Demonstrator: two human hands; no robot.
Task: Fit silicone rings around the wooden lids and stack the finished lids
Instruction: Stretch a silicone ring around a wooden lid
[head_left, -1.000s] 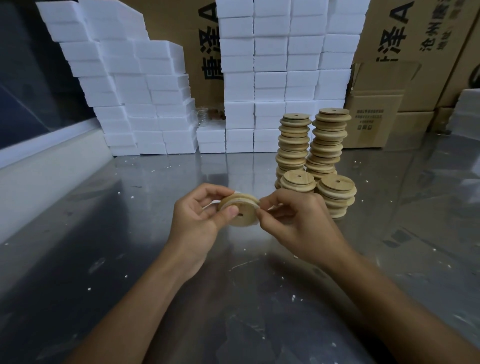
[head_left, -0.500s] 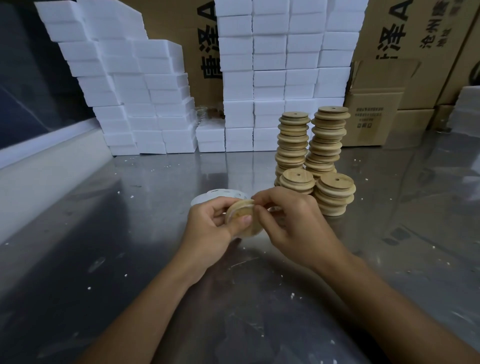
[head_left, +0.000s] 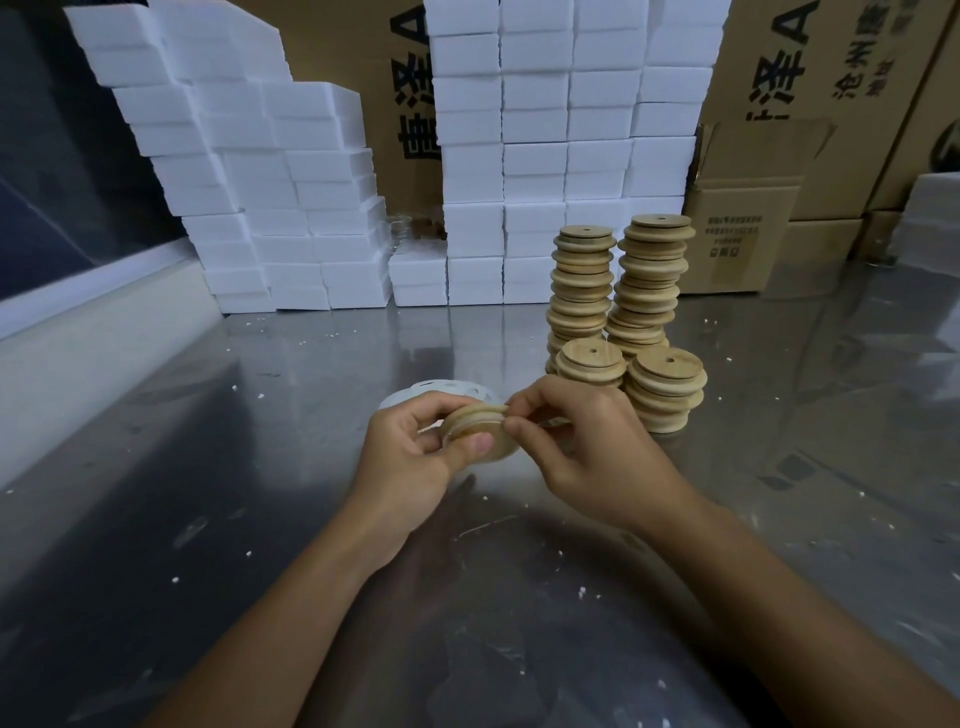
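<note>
My left hand (head_left: 405, 457) grips a round wooden lid (head_left: 480, 434) by its edge, thumb across the face, just above the metal table (head_left: 208, 493). My right hand (head_left: 582, 447) pinches the lid's rim at the top right, where a pale silicone ring sits in the groove. Behind my hands lies a small pile of white silicone rings (head_left: 447, 389) on the table. Stacks of wooden lids stand to the right: two tall ones (head_left: 582, 280) (head_left: 652, 275) and two short ones (head_left: 589, 361) (head_left: 667, 387) in front.
White foam boxes (head_left: 535, 156) are piled along the back, with brown cardboard cartons (head_left: 831, 104) behind and to the right. A small open carton (head_left: 743, 234) stands beside the tall stacks. A white ledge (head_left: 78, 343) runs along the left. Foam crumbs dot the table.
Both hands have lowered slightly with the lid and turned it, uncovering the pile of white rings behind. My right fingers have worked along the rim to the top.
</note>
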